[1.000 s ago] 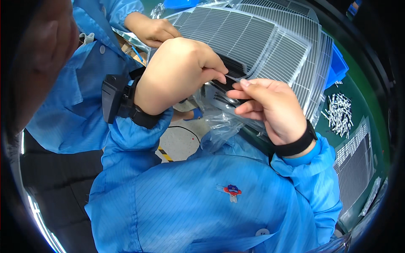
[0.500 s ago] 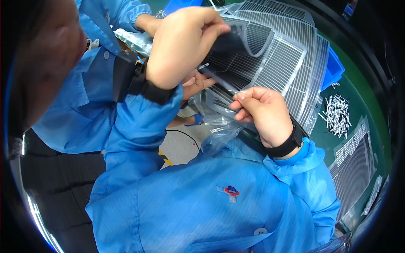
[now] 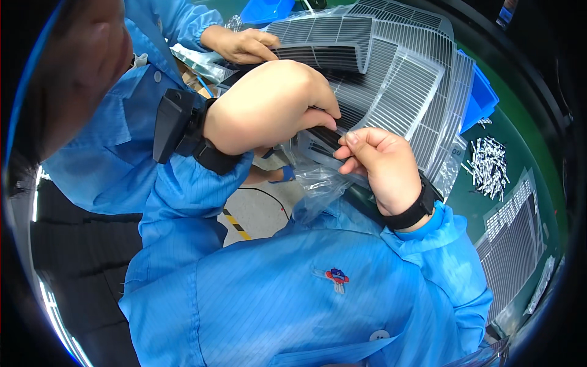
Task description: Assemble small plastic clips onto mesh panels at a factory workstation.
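My left hand [image 3: 275,104] reaches over the work with thumb and fingers closed together, close to my right hand. My right hand [image 3: 385,165] pinches the end of a dark, thin strip [image 3: 325,135]. The strip runs under my left fingertips; what exactly they pinch is hidden. Below lie clear plastic sheets with rows of dark stripes [image 3: 411,88], stacked and overlapping. Behind my left hand, a dark striped sheet [image 3: 321,57] has its near edge curled up. A co-worker's hand [image 3: 244,44] rests at its left end.
A pile of small black-and-white pieces [image 3: 488,166] sits on the green table [image 3: 520,144] at right. Blue bins [image 3: 482,98] stand behind the sheets and at the far left. Another striped sheet [image 3: 510,251] lies nearer. Crumpled clear plastic [image 3: 321,183] hangs over the near edge.
My left hand has come down toward my right hand and let go of the raised dark sheet, which now lies farther back. The co-worker's hand now shows on it. My right hand has hardly moved.
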Available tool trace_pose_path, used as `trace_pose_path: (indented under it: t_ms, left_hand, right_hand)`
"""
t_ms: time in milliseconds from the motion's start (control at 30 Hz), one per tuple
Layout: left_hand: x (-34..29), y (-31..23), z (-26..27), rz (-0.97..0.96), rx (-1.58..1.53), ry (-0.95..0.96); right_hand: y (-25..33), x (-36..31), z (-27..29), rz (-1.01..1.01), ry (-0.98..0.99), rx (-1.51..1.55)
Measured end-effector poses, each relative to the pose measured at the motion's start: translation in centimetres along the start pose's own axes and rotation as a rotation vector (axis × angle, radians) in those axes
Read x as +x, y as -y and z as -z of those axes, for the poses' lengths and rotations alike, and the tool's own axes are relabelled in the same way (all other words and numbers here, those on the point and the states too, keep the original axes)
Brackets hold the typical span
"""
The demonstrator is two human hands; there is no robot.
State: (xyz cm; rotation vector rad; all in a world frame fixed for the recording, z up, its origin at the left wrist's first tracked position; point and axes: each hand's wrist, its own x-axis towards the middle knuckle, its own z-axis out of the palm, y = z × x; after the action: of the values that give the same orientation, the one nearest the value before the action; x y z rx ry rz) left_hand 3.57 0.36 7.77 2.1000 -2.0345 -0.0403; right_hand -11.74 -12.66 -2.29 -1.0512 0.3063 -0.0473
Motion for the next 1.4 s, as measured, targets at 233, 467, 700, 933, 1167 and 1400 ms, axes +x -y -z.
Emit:
trace_pose_path:
  t_ms: [233, 467, 700, 933, 1167, 1400]
  left_hand:
    - [0.8, -1.4, 0.1, -0.049, 0.147, 0.026]
    - [1.6, -1.5, 0.3, 0.071, 0.026, 0.025]
    - [2.0, 0.5, 0.0, 0.154, -0.114, 0.105]
    - [2.9, 1.9, 0.9, 0.229, -0.296, -0.079]
    - [3.0, 2.2, 1.3, 0.314, -0.431, -0.051]
    - [3.0, 2.7, 2.1, 0.293, -0.432, -0.065]
  right_hand:
    - [0.0, 0.0, 0.3, 0.038, 0.029, 0.014]
    - [0.4, -0.1, 0.5, 0.062, 0.026, 0.119]
    - [-0.5, 0.2, 0.9, 0.064, 0.041, 0.122]
    - [-0.2, -0.1, 1.3, -0.010, 0.044, 0.159]
    - [0.1, 0.3, 1.7, -0.040, 0.047, 0.220]
    - [0.3, 0.0, 1.3, -0.045, -0.032, 0.201]
